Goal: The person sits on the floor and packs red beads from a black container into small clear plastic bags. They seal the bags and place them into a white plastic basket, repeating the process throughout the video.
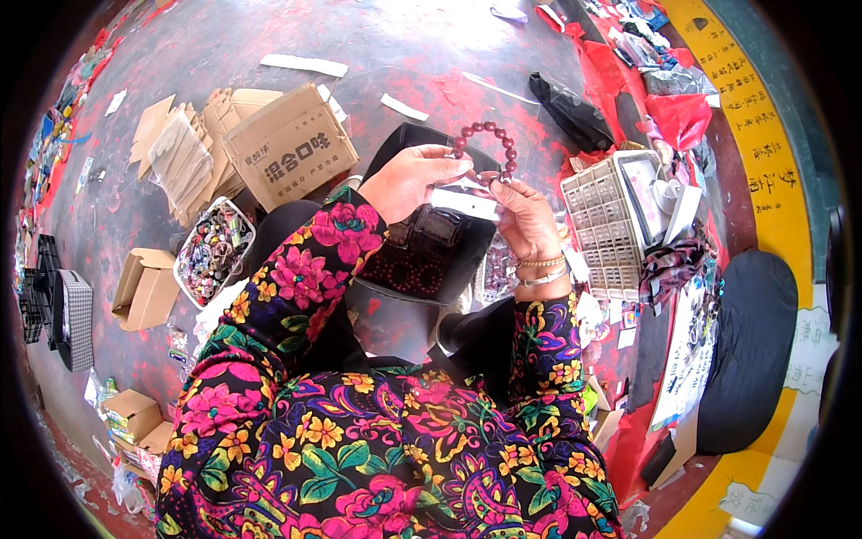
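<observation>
A loop of dark red round beads, a bracelet (pixel 509 144), is held up in front of me, arching away from my fingers. My left hand (pixel 409 182) pinches it at its left side, and my right hand (pixel 526 218) has the fingers closed on its right end. A white card or tag (pixel 465 203) spans between the two hands, close to the right fingertips. Whether a cord joins it to the beads I cannot tell. Below the hands is a black tray-like surface (pixel 377 286) with more dark red beads (pixel 406 271) and clear packets (pixel 440 225) on it.
Cardboard boxes (pixel 292 148) stand at the left, near a white basket (pixel 190 283) heaped with small accessories. On the right are a cream plastic crate (pixel 597 225), a black oblong cushion-like thing (pixel 747 350) and a black bag (pixel 570 112). Paper scraps (pixel 305 65) lie on the floor.
</observation>
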A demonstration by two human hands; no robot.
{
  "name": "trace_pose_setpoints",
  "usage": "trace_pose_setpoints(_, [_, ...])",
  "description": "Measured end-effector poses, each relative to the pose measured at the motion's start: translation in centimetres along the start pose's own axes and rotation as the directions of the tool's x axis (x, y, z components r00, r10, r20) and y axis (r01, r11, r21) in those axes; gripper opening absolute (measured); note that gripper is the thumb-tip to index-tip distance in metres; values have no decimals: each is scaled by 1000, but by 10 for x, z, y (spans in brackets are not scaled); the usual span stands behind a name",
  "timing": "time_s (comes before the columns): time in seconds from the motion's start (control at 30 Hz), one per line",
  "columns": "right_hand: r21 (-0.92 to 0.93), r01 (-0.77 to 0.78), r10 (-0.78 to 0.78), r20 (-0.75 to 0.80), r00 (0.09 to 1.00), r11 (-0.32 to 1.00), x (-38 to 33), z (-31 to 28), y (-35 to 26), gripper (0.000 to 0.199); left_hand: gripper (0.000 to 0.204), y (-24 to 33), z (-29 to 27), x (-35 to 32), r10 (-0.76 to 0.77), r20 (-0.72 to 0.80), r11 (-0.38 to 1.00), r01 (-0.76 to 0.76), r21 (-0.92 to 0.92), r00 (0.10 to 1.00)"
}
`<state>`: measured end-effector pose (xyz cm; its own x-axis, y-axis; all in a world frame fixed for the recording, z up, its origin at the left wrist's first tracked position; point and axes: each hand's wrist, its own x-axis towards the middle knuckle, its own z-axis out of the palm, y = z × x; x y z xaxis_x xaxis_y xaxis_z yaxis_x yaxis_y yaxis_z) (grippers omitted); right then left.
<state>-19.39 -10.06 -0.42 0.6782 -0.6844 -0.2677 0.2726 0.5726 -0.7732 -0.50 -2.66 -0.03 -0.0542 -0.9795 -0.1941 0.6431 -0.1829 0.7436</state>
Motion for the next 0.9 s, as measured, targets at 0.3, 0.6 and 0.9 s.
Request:
trace_pose_setpoints(0.3, [-115, -145, 128, -142, 981, 983, 3, -2, 5, 18, 22, -3, 1, 1, 82, 14, 983, -83, 162, 997])
trace_pose_setpoints(0.6, [-161, 152, -170, -103, 980, 975, 1, 10, 9, 11, 24, 2, 8, -5, 4, -35, 948, 8, 317, 999])
trace_pose_setpoints(0.9, [-240, -4, -22, -108, 994, 971, -2, 11, 4, 8, 19, 2, 1, -4, 39, 0, 918, -36, 395, 999])
